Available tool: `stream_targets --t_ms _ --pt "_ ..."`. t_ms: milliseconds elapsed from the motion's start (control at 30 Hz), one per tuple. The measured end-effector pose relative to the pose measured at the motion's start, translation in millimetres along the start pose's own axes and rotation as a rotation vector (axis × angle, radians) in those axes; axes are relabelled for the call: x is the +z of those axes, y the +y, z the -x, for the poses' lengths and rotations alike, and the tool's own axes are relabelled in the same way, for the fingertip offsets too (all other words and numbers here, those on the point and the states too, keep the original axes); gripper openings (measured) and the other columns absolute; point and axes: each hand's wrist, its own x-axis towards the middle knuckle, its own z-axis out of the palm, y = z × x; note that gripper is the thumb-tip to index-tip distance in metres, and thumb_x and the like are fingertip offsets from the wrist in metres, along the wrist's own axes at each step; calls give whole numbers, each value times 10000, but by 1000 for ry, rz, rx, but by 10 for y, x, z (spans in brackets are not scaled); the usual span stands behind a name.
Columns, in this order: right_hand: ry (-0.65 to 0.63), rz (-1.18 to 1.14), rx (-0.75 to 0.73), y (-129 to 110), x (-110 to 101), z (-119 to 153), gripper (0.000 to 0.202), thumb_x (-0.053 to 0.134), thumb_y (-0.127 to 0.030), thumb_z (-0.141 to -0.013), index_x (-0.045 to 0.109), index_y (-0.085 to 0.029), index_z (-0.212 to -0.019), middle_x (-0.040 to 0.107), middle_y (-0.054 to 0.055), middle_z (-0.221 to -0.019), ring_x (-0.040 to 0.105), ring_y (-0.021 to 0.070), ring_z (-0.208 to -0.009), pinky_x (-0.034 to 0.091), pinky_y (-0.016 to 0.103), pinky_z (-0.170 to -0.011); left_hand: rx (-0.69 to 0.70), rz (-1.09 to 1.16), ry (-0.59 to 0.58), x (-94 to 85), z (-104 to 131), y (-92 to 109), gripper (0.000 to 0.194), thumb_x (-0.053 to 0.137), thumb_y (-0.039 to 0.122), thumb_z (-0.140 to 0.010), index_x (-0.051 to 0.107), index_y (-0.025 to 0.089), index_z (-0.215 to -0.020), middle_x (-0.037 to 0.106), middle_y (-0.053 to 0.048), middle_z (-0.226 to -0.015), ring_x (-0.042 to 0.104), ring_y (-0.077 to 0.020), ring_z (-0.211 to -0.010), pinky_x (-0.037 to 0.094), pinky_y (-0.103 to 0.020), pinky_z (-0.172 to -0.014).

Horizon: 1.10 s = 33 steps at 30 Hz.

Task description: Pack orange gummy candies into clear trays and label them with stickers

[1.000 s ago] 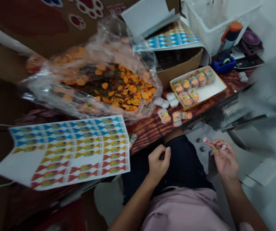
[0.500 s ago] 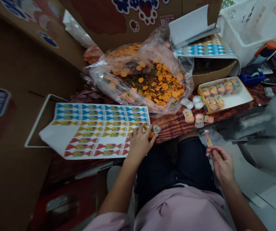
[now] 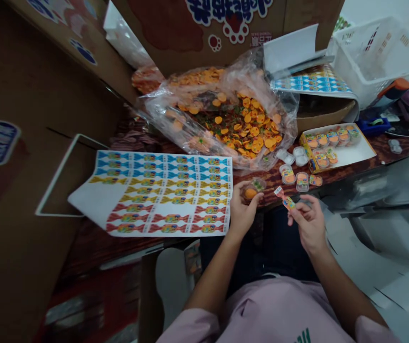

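Note:
A small clear container (image 3: 258,184) with an orange piece and a green piece is held in my left hand (image 3: 243,209), just right of the sticker sheet (image 3: 175,209). My right hand (image 3: 308,221) pinches a red sticker (image 3: 284,197) by one end, its white tip pointing up and left toward the container. The sheet carries rows of blue, yellow and red stickers, with bare white patches where some are gone. Near the table's edge lie several small filled containers, one of them (image 3: 287,174) above the red sticker.
An open plastic bag (image 3: 204,143) of orange pieces lies behind the sheet. To the right stand a yellow-edged box (image 3: 354,155) with filled containers, a blue tape dispenser (image 3: 374,126) and a white basket (image 3: 359,62). Cardboard boxes (image 3: 175,28) rise at the back and left.
My left hand has moved right off the sheet's edge and has lifted the container. My right hand has come left and up with the red sticker. The view has shifted slightly.

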Motion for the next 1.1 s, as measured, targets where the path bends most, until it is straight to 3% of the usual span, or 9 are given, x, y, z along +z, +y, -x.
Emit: stream_targets --t_ms 67,133,233,433,633,800,967,1100 --pt "-83 27 -14 -50 125 -67 462 845 -353 -819 583 -287 -1194 716 -60 -766 634 112 -540 524 245 -564 -197 290 -40 156 113 134 495 794 478 -840 601 196 -1198 713 -82 -1085 733 -200 -870 617 -304 -693" --pt "-157 82 -33 -108 209 -119 429 829 -372 -834 600 -265 -1181 711 -50 -766 631 106 -559 531 238 -573 -323 470 -84 248 237 264 478 819 486 -820 648 183 -1147 724 -76 -1038 737 -196 -882 633 -289 -703" --pt "-199 170 -60 -168 267 -166 397 807 -390 -853 605 -251 -1165 686 -46 -782 606 95 -597 524 221 -576 -404 611 -55 276 399 422 449 877 440 -772 692 181 -1089 735 -72 -1048 739 -196 -927 651 -299 -763" --pt "-233 246 -60 -171 298 -149 379 783 -408 -873 581 -249 -1152 650 -51 -773 572 92 -611 495 216 -581 -491 703 38 213 568 587 573 932 423 -704 708 185 -1174 761 -100 -1099 755 -241 -994 657 -408 -885" --pt "-278 276 -50 -213 337 -47 351 756 -381 -903 580 -256 -1180 667 -36 -816 617 111 -691 506 228 -646 -505 701 110 210 642 625 527 926 444 -709 741 165 -1116 777 -79 -991 761 -193 -852 664 -355 -822" --pt "-300 392 -93 -270 335 13 297 710 -372 -940 581 -244 -1176 670 -27 -833 635 124 -729 517 249 -700 -445 688 82 238 670 630 390 881 419 -778 745 166 -1042 766 -65 -990 755 -180 -879 652 -313 -831" --pt "-244 501 -155 -255 327 70 262 693 -345 -955 592 -238 -1171 667 -31 -812 619 122 -705 504 254 -703 -420 624 87 267 678 613 368 863 461 -789 732 149 -934 744 -49 -888 737 -160 -795 647 -306 -810" --pt "-196 417 -138 -220 323 117 282 711 -358 -943 574 -246 -1163 677 -35 -806 629 122 -698 510 256 -690 -416 620 97 289 703 597 355 844 470 -810 727 157 -930 736 -38 -881 727 -147 -786 638 -280 -787"
